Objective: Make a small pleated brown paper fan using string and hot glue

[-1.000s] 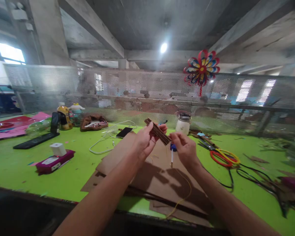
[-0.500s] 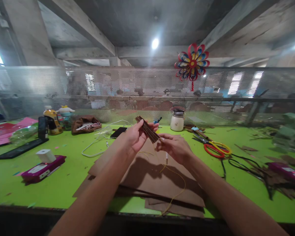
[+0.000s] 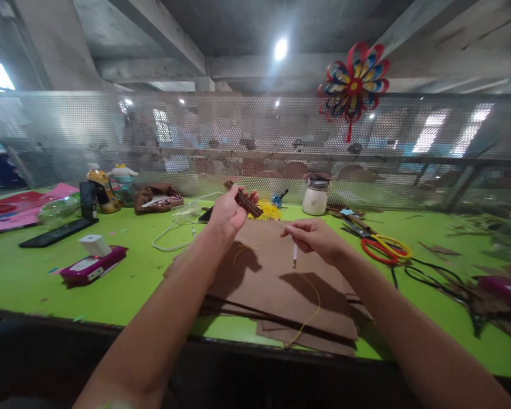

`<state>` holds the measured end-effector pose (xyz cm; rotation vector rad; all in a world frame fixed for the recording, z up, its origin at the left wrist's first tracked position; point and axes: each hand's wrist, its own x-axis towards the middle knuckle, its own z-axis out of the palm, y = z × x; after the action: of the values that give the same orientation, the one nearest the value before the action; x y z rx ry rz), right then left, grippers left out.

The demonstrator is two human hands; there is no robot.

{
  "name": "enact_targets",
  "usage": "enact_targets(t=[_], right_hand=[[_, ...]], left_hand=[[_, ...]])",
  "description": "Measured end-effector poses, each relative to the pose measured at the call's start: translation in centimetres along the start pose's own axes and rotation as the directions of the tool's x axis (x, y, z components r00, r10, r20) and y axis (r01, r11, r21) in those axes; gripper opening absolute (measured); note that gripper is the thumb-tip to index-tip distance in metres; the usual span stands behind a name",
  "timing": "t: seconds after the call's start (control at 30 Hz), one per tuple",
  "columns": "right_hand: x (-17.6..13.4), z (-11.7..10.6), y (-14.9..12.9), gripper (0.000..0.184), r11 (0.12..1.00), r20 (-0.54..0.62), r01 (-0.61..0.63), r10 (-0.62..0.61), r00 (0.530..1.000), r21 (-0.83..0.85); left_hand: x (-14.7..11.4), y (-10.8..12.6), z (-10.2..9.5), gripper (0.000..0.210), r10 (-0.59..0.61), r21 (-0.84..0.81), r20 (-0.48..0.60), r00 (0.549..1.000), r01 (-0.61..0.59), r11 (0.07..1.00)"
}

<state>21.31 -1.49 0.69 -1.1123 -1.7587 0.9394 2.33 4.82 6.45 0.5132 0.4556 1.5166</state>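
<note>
My left hand (image 3: 234, 209) is closed around a small bundle of dark brown folded strips (image 3: 247, 203), held tilted above the brown paper sheets. Off to the right, my right hand (image 3: 313, 237) pinches a thin yellow thread (image 3: 318, 295) between thumb and fingertips. The thread hangs below that hand and trails over the stacked brown sheets (image 3: 255, 284) to their front edge. Another loop of thread lies under the left hand. A white pencil-like stick (image 3: 295, 255) shows just below the right fingers; whether the hand touches it I cannot tell.
Scissors with red and yellow handles (image 3: 385, 250) lie to the right, beside black cord-like handles (image 3: 438, 275). A white jar (image 3: 315, 196), yellow scraps (image 3: 269, 210) and a brown pouch (image 3: 158, 197) stand at the back. A purple box (image 3: 94, 266) bearing a white charger (image 3: 95, 245) sits left.
My right hand has drawn away from the bundle to the right, pulling the thread. The left hand holds the bundle farther left. The camera view has tilted down slightly.
</note>
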Motion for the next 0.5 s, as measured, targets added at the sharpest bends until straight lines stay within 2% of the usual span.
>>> enact_targets(t=[0.13,0.37,0.5], right_hand=[[-0.2,-0.4,-0.4,0.037,0.997,-0.056,0.008,-0.012,0.998,-0.083],[-1.3,0.3,-2.4,0.031,0.966,0.055,0.139,-0.130,0.990,-0.217],[-2.1,1.3,-3.9,0.024,0.910,0.053,0.249,-0.245,0.968,-0.331]], left_hand=[[0.1,0.6,0.8,0.021,0.000,0.017,0.037,0.999,0.000,1.000],[-0.2,0.8,1.3,0.028,-0.049,0.060,0.035,0.998,0.047,0.997],[-0.1,0.4,0.9,0.028,-0.074,0.038,0.019,0.997,0.073,0.997]])
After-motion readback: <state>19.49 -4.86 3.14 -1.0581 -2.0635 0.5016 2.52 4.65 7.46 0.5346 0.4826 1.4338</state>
